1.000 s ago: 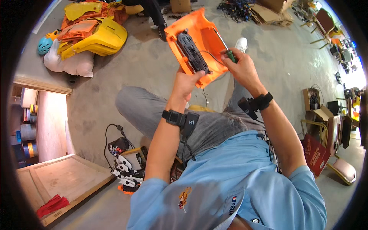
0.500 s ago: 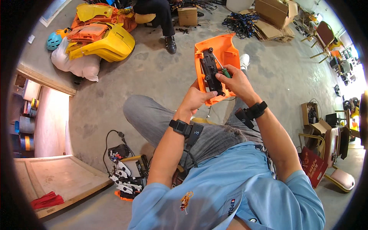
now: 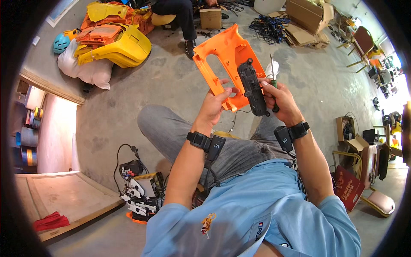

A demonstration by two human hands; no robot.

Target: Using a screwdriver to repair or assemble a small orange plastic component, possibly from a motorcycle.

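In front of me, my left hand [image 3: 212, 105] is closed on the near edge of an orange plastic housing [image 3: 236, 48], whose hollow side with its screw posts faces up. My right hand [image 3: 283, 102] grips a long black plastic part [image 3: 252, 89] by its right side. The same hand also carries a screwdriver [image 3: 274, 84] with a green and black handle, its metal shaft pointing up and away. The black part lies over the right portion of the housing in this view; whether the two touch, I cannot tell.
Yellow and orange plastic covers [image 3: 124, 45] lie on a white sack [image 3: 85, 70] at the far left. A seated person's leg [image 3: 184, 19] is ahead. Dark cables [image 3: 268, 29] and cardboard boxes [image 3: 306, 15] lie farther right. White and black parts [image 3: 139, 197] sit left of me.
The black part has come out from inside the housing and moved right with my right hand. The housing has tilted left in my left hand. The screwdriver now points upward, away from the part.
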